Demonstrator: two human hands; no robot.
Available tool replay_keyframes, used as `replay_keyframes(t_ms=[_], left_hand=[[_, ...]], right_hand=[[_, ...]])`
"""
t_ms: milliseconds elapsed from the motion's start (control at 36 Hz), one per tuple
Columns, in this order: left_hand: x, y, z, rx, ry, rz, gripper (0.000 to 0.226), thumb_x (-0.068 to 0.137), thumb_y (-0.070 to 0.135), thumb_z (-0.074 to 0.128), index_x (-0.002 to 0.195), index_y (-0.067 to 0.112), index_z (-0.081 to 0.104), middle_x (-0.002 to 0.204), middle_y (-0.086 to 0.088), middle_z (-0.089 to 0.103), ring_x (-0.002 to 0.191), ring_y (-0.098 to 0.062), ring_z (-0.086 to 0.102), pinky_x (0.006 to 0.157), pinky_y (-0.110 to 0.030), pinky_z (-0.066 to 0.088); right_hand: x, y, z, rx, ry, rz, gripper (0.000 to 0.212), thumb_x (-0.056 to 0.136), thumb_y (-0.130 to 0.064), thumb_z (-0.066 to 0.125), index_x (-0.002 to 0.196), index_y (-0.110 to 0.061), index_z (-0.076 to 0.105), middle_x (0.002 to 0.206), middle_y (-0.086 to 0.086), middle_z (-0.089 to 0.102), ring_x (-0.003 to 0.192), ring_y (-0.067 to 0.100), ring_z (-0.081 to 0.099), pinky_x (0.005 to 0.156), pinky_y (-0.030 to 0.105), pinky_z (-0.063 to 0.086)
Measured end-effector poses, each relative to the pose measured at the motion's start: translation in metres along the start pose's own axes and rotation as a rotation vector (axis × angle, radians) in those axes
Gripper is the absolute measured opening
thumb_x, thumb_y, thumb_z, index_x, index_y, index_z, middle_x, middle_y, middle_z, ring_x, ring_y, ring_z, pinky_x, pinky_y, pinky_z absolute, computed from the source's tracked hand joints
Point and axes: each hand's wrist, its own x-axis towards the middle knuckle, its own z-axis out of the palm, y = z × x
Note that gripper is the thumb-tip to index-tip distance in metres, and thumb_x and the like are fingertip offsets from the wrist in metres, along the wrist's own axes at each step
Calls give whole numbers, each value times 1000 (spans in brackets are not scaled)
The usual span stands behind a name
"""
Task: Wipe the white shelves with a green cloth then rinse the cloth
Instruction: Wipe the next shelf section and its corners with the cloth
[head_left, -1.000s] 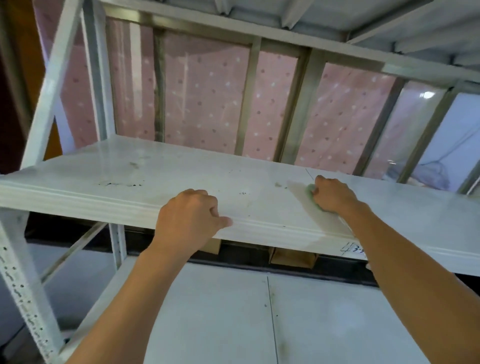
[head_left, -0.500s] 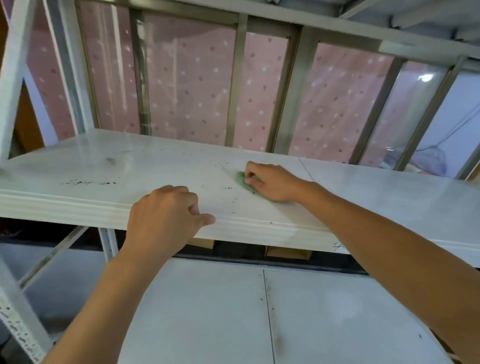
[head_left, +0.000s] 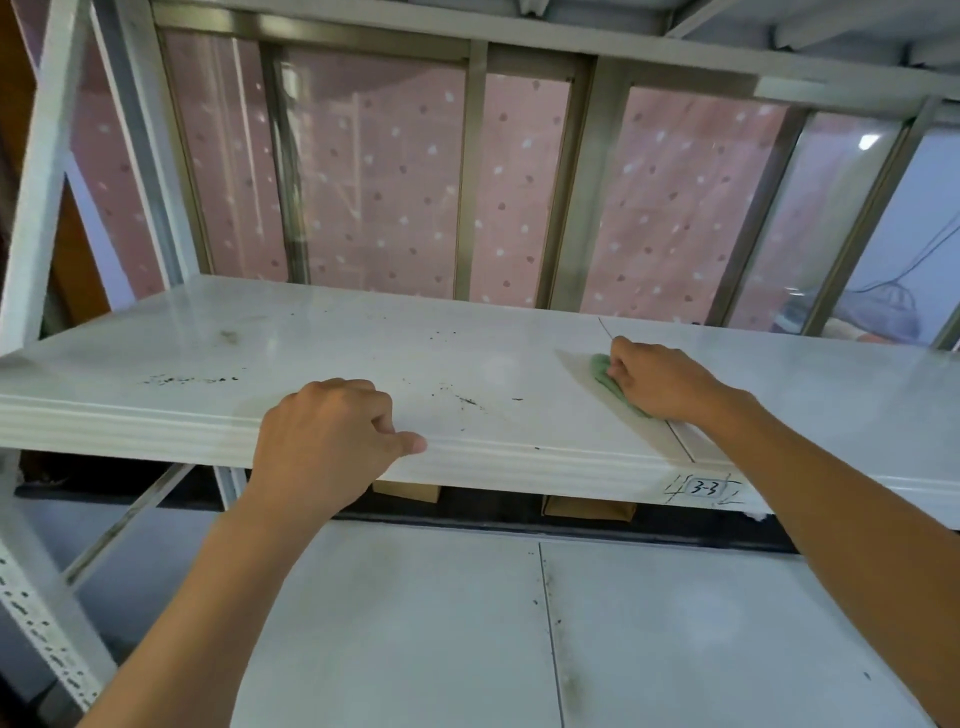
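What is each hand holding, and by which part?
The right hand grips a crumpled green cloth from above; the left hand grips the front edge of the white shelf.

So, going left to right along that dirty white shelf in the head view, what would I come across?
Dark crumbs → left hand → black specks → green cloth → right hand gripping it.

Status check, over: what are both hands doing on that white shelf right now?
Right hand holds green cloth down on shelf. Left hand braces on front edge, fingers curled. Dark specks lie between them.
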Motion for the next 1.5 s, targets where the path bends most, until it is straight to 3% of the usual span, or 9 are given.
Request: replay_keyframes(t_ms=[306, 417, 583, 694, 806, 1111, 1278, 1417, 1500], left_hand=[[-1, -2, 1, 39, 19, 29, 50, 71, 55, 83, 48, 25, 49, 58, 9, 52, 56, -12, 50, 55, -27, 37], [-1, -3, 1, 33, 29, 53, 50, 70, 54, 84, 48, 25, 49, 57, 9, 51, 55, -12, 49, 55, -26, 37], [-1, -4, 2, 30, 42, 92, 52, 69, 52, 86, 47, 26, 46, 55, 10, 48, 52, -14, 47, 54, -25, 35], [-3, -5, 2, 45, 49, 109, 54, 69, 52, 86, 47, 27, 44, 54, 10, 46, 51, -12, 45, 53, -24, 35], [-4, -4, 3, 50, 70, 126, 55, 67, 47, 89, 47, 28, 42, 52, 11, 42, 48, -14, 43, 52, -24, 35], [-4, -3, 2, 50, 49, 94, 54, 69, 51, 86, 47, 29, 41, 55, 10, 45, 54, -16, 47, 55, -25, 32], [-3, -2, 0, 52, 47, 104, 48, 71, 53, 84, 51, 23, 53, 56, 10, 47, 53, -15, 49, 53, -23, 29], [-3, -3, 2, 51, 66, 109, 51, 69, 52, 85, 49, 23, 49, 54, 11, 45, 51, -14, 47, 52, -22, 29], [-3, -5, 6, 57, 92, 115, 52, 68, 51, 86, 48, 23, 48, 54, 10, 45, 50, -13, 47, 50, -22, 33]], right_hand=[[-56, -142, -19, 123, 27, -366, 16, 106, -33, 35, 98, -20, 42, 86, -1, 57, 68, 17, 54, 61, 38, 48], [-67, -133, -20, 165, 76, -278, 15, 105, -31, 36, 97, -19, 41, 88, 0, 58, 71, 20, 56, 67, 42, 52], [-84, -69, -9, 215, 217, 76, 24, 106, -36, 33, 95, -17, 44, 74, -1, 58, 59, 18, 60, 60, 37, 52], [-82, -35, -12, 144, 142, 239, 22, 104, -32, 35, 97, -14, 45, 85, 7, 60, 74, 27, 58, 71, 42, 51], [-70, -47, -16, 13, 32, 209, 15, 102, -29, 38, 99, -14, 38, 88, 5, 53, 78, 29, 53, 65, 36, 42], [-57, -185, -17, 105, 138, -124, 26, 95, -20, 52, 118, -9, 48, 82, 0, 52, 67, 22, 51, 56, 32, 39], [-53, -128, -23, 196, 34, -4, 18, 103, -30, 41, 107, -15, 49, 89, 4, 57, 77, 22, 59, 66, 38, 50], [-9, -39, -7, 45, 15, 202, 33, 105, -34, 35, 119, -8, 47, 107, 16, 61, 85, 29, 54, 72, 38, 44], [25, -20, -2, 0, -23, 193, 38, 105, -36, 34, 126, -6, 44, 114, 20, 61, 87, 32, 54, 72, 37, 42]])
